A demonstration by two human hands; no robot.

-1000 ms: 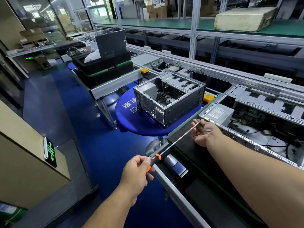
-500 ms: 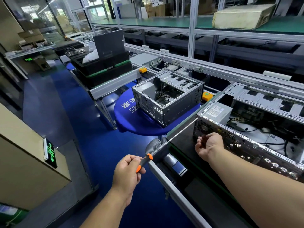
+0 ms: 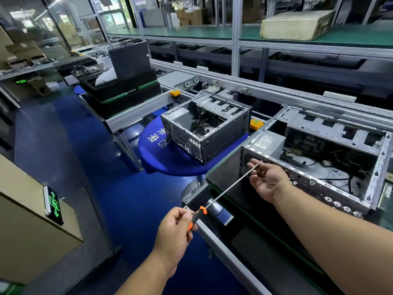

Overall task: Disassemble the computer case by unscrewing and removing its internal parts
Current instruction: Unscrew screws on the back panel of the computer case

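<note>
An open grey computer case (image 3: 319, 167) lies on the dark workbench (image 3: 225, 175) at the right, with its power supply (image 3: 269, 143) and cables showing. My left hand (image 3: 176, 228) grips the orange-and-black handle of a long screwdriver (image 3: 229, 187). The thin shaft slants up to the right, and its tip ends at my right hand (image 3: 268, 179). That hand hovers palm-up in front of the case's rear corner with its fingers loosely curled. A tiny screw-like piece (image 3: 263, 172) seems to lie in the palm. The shaft's tip touches the thumb.
A second open case (image 3: 204, 133) stands on a round blue table (image 3: 170, 162) past the bench. Black trays (image 3: 121, 90) are stacked on a conveyor frame at the back left. An aluminium rail (image 3: 223, 250) edges the bench below my hands. A brown cabinet (image 3: 27, 226) stands left, across the blue floor.
My right hand left the case's rear edge and turned palm-up at the screwdriver tip. The left hand lifted the screwdriver a little toward it.
</note>
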